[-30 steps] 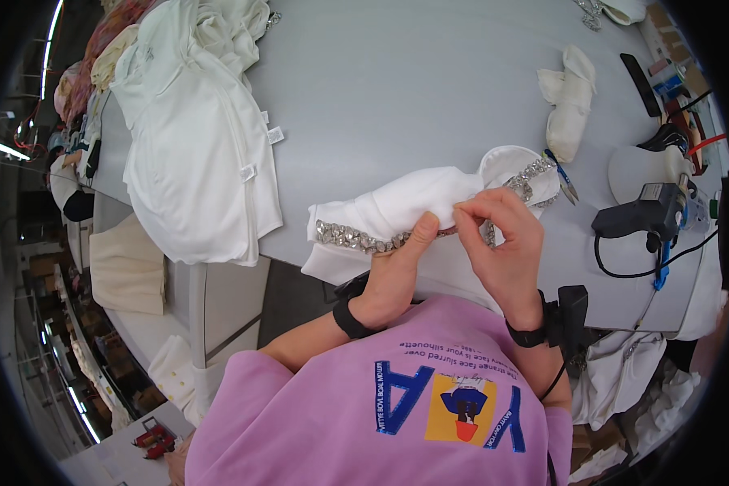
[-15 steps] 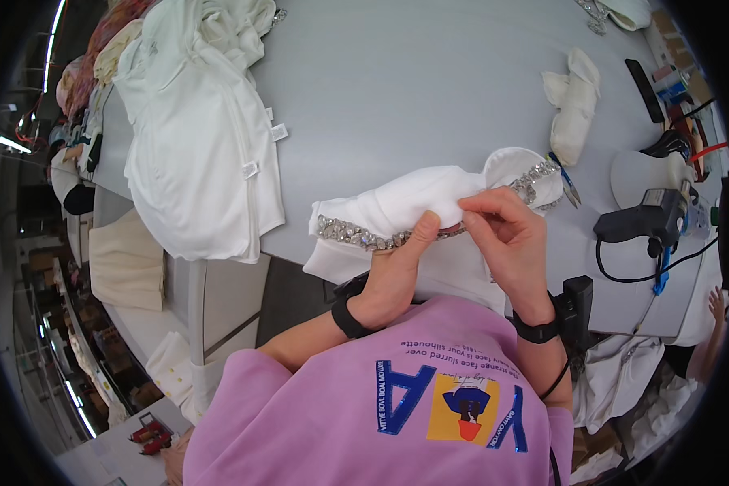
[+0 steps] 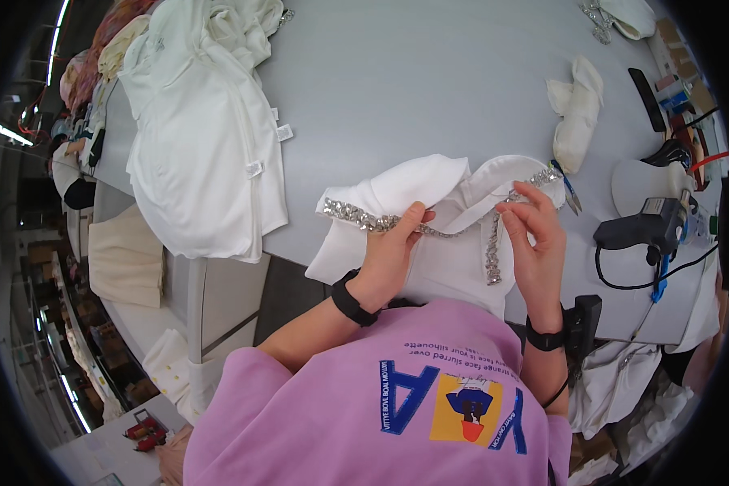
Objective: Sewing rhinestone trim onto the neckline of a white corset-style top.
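Note:
My left hand (image 3: 389, 259) grips a white garment (image 3: 411, 181) at its band of silvery rhinestones (image 3: 342, 212), thumb uppermost. My right hand (image 3: 537, 247) has curled fingertips at a narrow white strip right of centre; what they pinch is too small to make out. Beneath them a rhinestone strip (image 3: 492, 255) hangs down over the fabric, and another jewelled section (image 3: 543, 177) runs along the right end. Blue-handled snips (image 3: 572, 194) lie just beyond that end.
White garments (image 3: 194, 138) are piled at left, and a cloth bundle (image 3: 575, 109) lies at back right. A black glue-gun-like tool (image 3: 636, 231) with cords, a phone (image 3: 646, 100) and boxes (image 3: 674, 50) crowd the right side. Another person (image 3: 69, 174) is at far left.
The garment's front fold has opened, showing a narrow strip and a hanging rhinestone section. My left hand has moved up; my right hand has shifted right, its fingers changing position.

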The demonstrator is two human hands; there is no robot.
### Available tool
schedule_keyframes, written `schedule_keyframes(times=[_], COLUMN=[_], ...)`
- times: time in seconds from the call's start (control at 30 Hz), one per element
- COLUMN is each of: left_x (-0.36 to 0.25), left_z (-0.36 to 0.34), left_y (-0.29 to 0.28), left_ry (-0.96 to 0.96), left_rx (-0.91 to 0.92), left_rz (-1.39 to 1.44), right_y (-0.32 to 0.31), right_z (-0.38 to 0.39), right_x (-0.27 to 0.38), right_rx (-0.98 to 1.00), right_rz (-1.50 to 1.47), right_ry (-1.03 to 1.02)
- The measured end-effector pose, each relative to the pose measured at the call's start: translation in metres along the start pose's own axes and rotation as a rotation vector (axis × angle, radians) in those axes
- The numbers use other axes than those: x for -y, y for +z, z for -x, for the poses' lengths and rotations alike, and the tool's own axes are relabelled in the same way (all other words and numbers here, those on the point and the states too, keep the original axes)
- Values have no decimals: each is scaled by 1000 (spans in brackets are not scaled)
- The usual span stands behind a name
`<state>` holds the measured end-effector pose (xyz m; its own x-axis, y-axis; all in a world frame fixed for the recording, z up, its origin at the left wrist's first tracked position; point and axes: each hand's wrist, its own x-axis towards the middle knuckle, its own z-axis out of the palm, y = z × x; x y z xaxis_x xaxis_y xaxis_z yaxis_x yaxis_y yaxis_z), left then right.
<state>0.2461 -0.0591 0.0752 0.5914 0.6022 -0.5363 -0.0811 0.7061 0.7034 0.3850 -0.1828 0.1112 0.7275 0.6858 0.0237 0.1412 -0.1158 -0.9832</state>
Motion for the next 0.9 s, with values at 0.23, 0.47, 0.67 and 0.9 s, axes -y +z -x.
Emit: schedule_keyframes(times=[0.23,0.47,0.67,0.9], left_x=[-7,-7,-5,-1], left_z=[-5,-10,-6,7], left_y=[-8,-9,-12,-11], left_ry=[-65,-85,-167,-145], left_rx=[-28,-20,5,247], left_rz=[42,110,156,-205], right_y=[3,9,7,1], right_z=[6,9,5,6], right_x=[16,15,18,22], right_rx=[-108,56,128,150], right_rz=[428,31,-320,-247], right_ry=[-268,-26,194,191])
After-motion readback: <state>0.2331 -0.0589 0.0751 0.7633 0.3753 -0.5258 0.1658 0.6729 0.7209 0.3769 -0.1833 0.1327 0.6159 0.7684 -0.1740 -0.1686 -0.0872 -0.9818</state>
